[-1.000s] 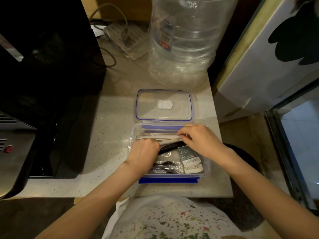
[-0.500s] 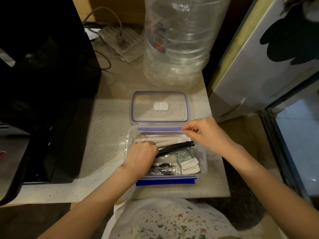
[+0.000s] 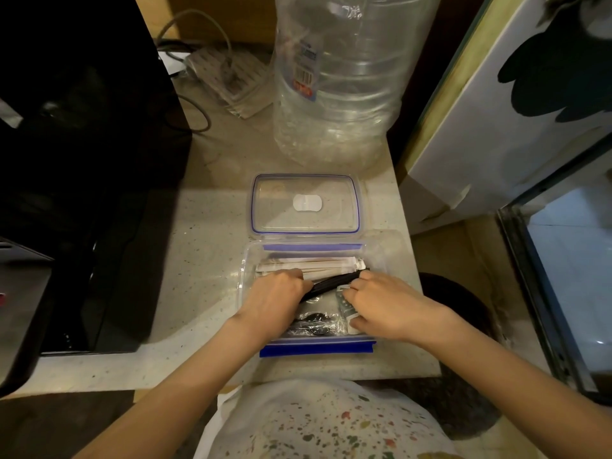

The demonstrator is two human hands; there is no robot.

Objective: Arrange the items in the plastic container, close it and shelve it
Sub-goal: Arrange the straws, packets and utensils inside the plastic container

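A clear plastic container [image 3: 243,276] with blue clips stands open on the counter in front of me. Its clear lid [image 3: 306,203] lies flat just behind it. Inside are pale paper-wrapped sticks [image 3: 326,265] along the far wall, a bundle of black sticks [image 3: 334,282] lying slantwise, clear wrapped packets [image 3: 313,321] near the front and small labelled sachets [image 3: 346,306] at the right. My left hand [image 3: 276,301] rests in the left half, closed over the left end of the black sticks. My right hand [image 3: 385,304] lies over the sachets, fingertips at the sticks' right end.
A large empty water bottle [image 3: 337,81] stands behind the lid. A black appliance [image 3: 76,160] fills the left side. A power strip [image 3: 231,81] with cables lies at the back. A white cabinet [image 3: 516,111] and a glass door [image 3: 569,276] are on the right, past the counter's edge.
My right hand came back from the container's far right rim and down onto the sachets and the black sticks' right end. My left hand stayed on the sticks' left end.
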